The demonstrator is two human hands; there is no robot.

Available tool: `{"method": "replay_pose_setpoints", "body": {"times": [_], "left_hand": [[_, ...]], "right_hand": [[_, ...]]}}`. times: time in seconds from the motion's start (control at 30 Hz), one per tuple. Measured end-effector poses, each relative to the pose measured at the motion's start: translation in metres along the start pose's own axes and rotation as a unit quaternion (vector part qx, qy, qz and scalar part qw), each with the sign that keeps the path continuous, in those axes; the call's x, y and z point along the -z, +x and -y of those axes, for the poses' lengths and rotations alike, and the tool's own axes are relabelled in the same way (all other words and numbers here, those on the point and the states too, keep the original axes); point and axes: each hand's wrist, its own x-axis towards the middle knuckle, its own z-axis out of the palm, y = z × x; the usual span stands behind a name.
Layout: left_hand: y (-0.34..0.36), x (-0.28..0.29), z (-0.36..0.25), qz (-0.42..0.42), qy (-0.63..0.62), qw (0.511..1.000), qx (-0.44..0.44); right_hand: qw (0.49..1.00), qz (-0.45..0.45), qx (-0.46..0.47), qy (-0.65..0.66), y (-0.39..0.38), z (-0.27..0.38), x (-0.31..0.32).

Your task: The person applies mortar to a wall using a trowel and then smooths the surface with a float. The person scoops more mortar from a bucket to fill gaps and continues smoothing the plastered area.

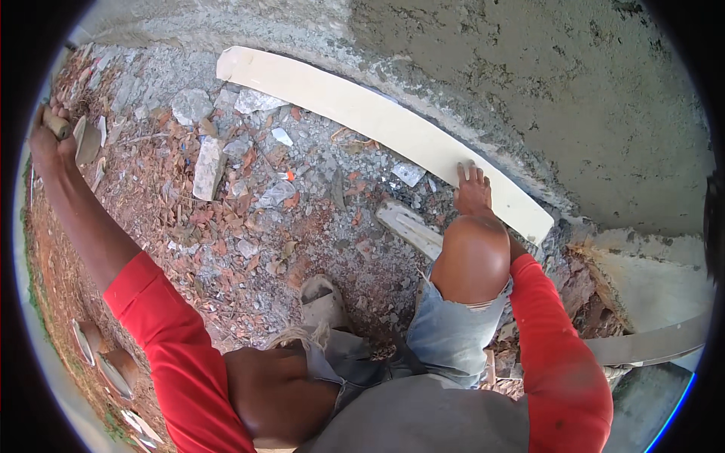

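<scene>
My left hand point(47, 136) is stretched far out to the left and is closed around the wooden handle of a trowel point(84, 140), whose flat blade points away over the rubble. My right hand point(473, 189) rests palm down, fingers spread, on a long pale wooden board point(362, 117). The board lies at the foot of a rough grey plastered wall point(544, 83). I am crouching: my bare right knee point(472, 257) sits just below that hand, partly hiding my wrist. Both sleeves are red.
The ground is rubble: broken concrete chunks point(208, 167), stones, red brick chips and dry leaves. A short pale wood offcut point(411, 226) lies near my knee. My shoe point(323, 300) stands among the debris. A curved grey edge point(649, 343) runs at the lower right.
</scene>
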Motion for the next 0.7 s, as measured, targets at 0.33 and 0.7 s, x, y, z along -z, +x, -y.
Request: {"method": "replay_pose_setpoints", "body": {"times": [0.33,0.7], "left_hand": [[0.014,-0.007,0.036,0.074,0.024,0.996,0.038],[0.038,0.001,0.048,0.079,-0.043,0.992,0.086]], "right_hand": [[0.997,-0.007,0.067,-0.03,0.037,0.019,-0.006],[0.997,0.033,0.04,0.059,0.026,0.026,0.017]]}}
